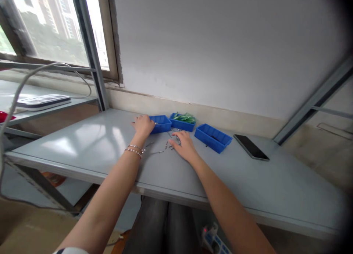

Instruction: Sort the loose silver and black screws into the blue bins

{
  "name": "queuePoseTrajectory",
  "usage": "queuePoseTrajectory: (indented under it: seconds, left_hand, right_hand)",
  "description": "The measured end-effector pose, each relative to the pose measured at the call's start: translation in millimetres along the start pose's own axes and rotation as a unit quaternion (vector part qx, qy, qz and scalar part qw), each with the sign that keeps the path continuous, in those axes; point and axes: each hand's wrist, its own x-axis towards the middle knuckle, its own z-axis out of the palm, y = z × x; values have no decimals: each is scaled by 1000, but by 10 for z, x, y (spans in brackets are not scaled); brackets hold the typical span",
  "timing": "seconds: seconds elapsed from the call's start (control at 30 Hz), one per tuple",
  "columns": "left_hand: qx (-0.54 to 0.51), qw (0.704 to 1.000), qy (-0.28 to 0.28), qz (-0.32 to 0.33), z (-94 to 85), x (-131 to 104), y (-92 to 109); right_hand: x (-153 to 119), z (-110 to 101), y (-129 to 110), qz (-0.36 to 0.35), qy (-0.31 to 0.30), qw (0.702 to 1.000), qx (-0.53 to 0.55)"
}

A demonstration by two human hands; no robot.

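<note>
My left hand (pixel 143 125) is at the left end of a blue bin (pixel 162 124), its fingers bent around that end and the thumb side by the rim. The bent fingers partly hide the bin's end. To the right, my right hand (pixel 185 145) rests low over the table, thumb and fingers apart. Several small thin metal pieces (pixel 166 145) lie scattered by its thumb and fingertips. One longer piece (pixel 157 152) lies nearer the table's front edge. Some pieces are partly covered by the right hand, and their exact kind is too small to tell.
Behind my hands, a second blue bin (pixel 182 126) holds green plastic packaging (pixel 186 117). A third blue bin (pixel 206 136), with small dark items inside, stands right of my right hand. A phone (pixel 251 147) lies farther right on the grey table (pixel 237 184).
</note>
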Motion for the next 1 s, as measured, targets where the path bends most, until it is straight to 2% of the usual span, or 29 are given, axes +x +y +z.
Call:
queuePoseTrajectory:
  seconds: [0.1, 0.2, 0.33, 0.43, 0.5, 0.6, 0.7, 0.77, 1.0]
  left_hand:
    - [-14, 1000, 12, -11, -2, -12, 17]
    - [-41, 998, 21, -32, -32, -7, 31]
    - [-55, 998, 30, -25, -46, 5, 46]
    - [-55, 998, 37, -4, -8, -15, 88]
    - [-51, 997, 47, 27, 35, -54, 141]
    - [-47, 989, 48, 129, 116, -139, 237]
    - [-70, 968, 11, 240, 206, -198, 305]
    - [-103, 954, -21, 281, 266, -201, 322]
    - [-173, 924, -117, 320, 381, -205, 348]
  right_hand:
    - [-89, 38, -221, -71, -72, 992, -79]
    - [-171, 137, -423, -169, -141, 968, -117]
    - [-198, 257, -536, -211, -195, 952, -106]
    - [-162, 278, -511, -189, -232, 950, -91]
    - [-131, 268, -476, -162, -234, 954, -93]
    - [-93, 249, -422, -125, -203, 965, -110]
    - [-63, 241, -366, -103, -174, 971, -125]
    - [-48, 242, -326, -90, -167, 973, -130]
    - [-7, 254, -168, -21, -136, 979, -153]
